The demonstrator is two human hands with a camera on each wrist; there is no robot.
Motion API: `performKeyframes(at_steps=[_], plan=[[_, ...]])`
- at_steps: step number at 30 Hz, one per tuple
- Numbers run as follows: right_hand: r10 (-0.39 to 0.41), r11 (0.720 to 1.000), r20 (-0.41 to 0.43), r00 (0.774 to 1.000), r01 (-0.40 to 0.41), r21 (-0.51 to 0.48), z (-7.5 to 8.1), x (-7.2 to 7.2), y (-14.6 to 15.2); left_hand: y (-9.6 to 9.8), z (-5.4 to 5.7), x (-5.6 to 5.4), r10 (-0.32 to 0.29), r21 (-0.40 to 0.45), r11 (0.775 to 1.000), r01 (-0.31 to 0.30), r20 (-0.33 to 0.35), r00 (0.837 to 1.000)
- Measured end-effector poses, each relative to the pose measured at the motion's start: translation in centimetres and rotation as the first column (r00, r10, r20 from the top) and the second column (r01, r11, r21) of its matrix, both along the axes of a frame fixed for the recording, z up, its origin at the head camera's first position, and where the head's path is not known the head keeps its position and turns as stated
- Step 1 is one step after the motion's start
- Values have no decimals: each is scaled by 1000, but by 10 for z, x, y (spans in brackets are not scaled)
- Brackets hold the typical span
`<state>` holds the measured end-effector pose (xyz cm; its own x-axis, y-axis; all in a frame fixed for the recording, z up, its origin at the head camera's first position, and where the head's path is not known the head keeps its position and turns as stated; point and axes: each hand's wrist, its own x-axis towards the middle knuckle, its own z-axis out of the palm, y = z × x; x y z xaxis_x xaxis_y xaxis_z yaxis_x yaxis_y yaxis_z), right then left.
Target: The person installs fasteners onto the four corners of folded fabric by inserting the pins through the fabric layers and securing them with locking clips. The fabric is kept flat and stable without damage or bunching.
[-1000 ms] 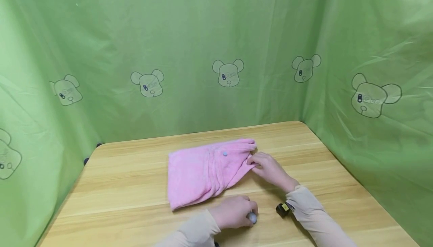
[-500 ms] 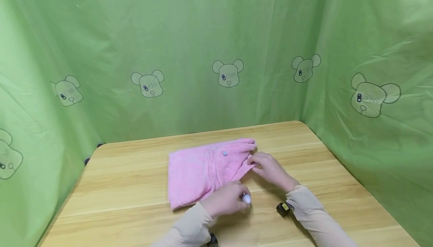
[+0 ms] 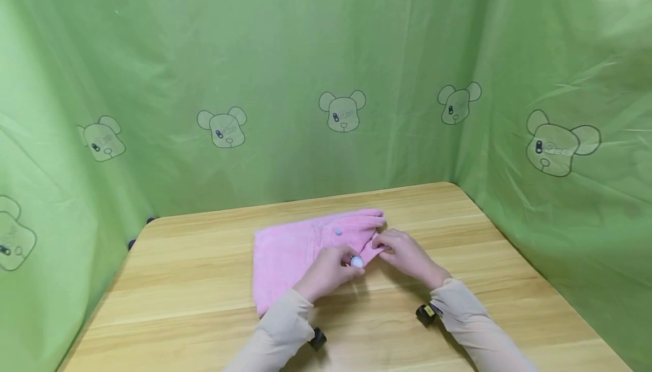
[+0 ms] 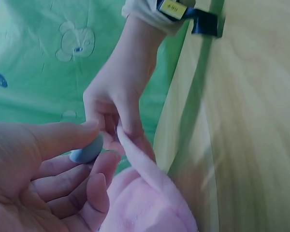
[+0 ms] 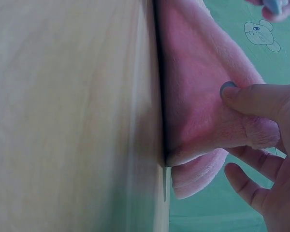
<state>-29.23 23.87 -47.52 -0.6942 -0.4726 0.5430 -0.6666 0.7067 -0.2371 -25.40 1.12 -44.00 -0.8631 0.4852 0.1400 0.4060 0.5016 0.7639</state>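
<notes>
A folded pink plush towel (image 3: 285, 250) lies on the wooden table, with a small blue button (image 3: 338, 231) on its upper part. My right hand (image 3: 411, 256) pinches the towel's right edge between thumb and fingers, lifting a fold. In the right wrist view a blue-grey rounded edge (image 5: 227, 88) shows by that thumb's tip; I cannot tell what it is. Between thumb and fingers, my left hand (image 3: 331, 270) pinches a small smooth blue-grey rounded thing (image 4: 88, 151). It is over the towel's near edge, close to the right hand; contact with the towel is unclear.
The wooden table (image 3: 193, 281) has rounded far corners. Green curtains (image 3: 285, 157) printed with bear heads stand behind it and on both sides. A black wrist camera (image 3: 425, 315) sits by the right sleeve, another black camera (image 3: 318, 338) by the left.
My left hand has moved up and slightly left, from the bare table onto the towel's near edge, with the blue-grey thing in its fingers. The right hand and towel have hardly moved.
</notes>
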Motion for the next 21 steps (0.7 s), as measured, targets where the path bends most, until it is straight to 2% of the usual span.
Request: performKeyframes(at_steps=[5, 9, 15, 21], plan=[[2, 1000, 12, 1000, -2, -1, 0, 0, 0, 0, -2, -9, 66, 60, 996, -69, 53, 996], [-3, 1000, 20, 1000, 2, 6, -1, 1, 0, 4, -3, -16, 112, 52, 992, -115, 61, 992], [4, 1000, 22, 1000, -4, 4, -2, 0, 1, 11, -7, -30, 136, -18, 990, -137, -58, 989], [6, 1000, 24, 1000, -6, 8, -1, -1, 1, 20, -11, -40, 153, -114, 978, -174, -173, 973]])
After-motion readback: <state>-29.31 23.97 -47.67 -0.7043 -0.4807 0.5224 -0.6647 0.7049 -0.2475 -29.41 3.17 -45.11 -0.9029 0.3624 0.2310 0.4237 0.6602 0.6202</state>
